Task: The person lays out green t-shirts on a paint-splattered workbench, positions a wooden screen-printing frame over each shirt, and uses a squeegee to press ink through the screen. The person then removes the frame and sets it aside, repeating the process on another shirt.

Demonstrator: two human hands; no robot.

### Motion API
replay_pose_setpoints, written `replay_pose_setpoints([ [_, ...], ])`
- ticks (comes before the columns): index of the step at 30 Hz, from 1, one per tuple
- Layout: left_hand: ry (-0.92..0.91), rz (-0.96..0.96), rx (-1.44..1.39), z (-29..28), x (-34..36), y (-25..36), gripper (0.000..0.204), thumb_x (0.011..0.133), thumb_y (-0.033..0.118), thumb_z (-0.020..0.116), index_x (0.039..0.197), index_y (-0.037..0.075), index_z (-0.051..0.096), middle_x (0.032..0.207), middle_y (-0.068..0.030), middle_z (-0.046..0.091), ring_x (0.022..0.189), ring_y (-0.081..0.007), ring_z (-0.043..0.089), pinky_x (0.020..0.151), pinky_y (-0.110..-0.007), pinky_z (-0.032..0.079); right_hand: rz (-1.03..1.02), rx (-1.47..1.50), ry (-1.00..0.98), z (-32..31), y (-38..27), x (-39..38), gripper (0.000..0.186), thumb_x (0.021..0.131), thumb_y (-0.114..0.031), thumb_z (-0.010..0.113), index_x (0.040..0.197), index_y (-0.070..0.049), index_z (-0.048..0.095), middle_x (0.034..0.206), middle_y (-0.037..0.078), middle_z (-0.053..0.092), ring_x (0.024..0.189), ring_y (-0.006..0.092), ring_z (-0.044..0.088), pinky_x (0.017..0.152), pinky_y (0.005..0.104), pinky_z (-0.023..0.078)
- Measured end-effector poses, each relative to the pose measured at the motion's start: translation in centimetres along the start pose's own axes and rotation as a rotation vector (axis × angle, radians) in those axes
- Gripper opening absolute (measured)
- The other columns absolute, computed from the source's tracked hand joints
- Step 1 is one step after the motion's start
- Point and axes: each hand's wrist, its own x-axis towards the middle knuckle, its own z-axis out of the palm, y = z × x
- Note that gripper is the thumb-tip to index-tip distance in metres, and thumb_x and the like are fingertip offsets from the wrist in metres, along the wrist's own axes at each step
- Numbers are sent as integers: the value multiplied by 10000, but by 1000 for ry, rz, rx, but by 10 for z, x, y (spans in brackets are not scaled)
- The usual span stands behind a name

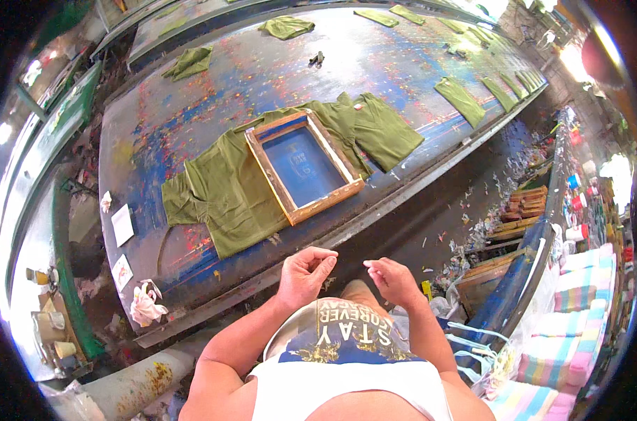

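My left hand (307, 276) is in front of my body near the table's front edge, its fingers curled and thumb against the fingertips. A short way to its right, my right hand (393, 282) is also closed, with its fingertips drawn together. Whatever either pinch may hold is too small to make out. Beyond my hands, a wooden-framed printing screen (306, 168) with blue mesh lies tilted across an olive green T-shirt (234, 184) spread on the long table. Neither hand touches the screen or shirt.
Folded olive garments (460, 99) lie along the paint-speckled table (213, 105). Crumpled paper (147, 304) and white sheets (122, 224) sit at its left end. On the right are stacked wooden frames (523, 207), a littered floor and striped cloths (564, 330). A pipe (139, 375) runs at lower left.
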Motion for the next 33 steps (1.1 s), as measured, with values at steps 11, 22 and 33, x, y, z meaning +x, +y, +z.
replay_pose_setpoints([
  [11, 735, 180, 538, -46, 108, -18, 331, 960, 5, 816, 1282, 2, 739, 1259, -120, 749, 1131, -200, 731, 977, -338, 591, -450, 131, 171, -63, 44, 200, 290, 936, 85, 708, 1214, 17, 752, 1118, 192, 755, 1020, 397, 738, 901, 445, 609],
  [22, 872, 35, 694, -32, 155, -42, 741, 871, -40, 836, 1567, 19, 591, 1524, -173, 645, 1325, -285, 687, 1049, -401, 590, -250, 470, -24, -44, 89, 298, 505, 954, 92, 701, 1451, 22, 639, 1384, 172, 680, 1156, 265, 730, 963, 354, 606],
  [33, 769, 83, 826, -40, 160, -44, 790, 830, -50, 777, 1587, 35, 570, 1640, -171, 583, 1471, -307, 592, 1129, -414, 521, -246, 317, -22, -18, 72, 306, 769, 817, 13, 867, 1520, 27, 558, 1500, 246, 615, 1417, 414, 585, 1210, 461, 469],
])
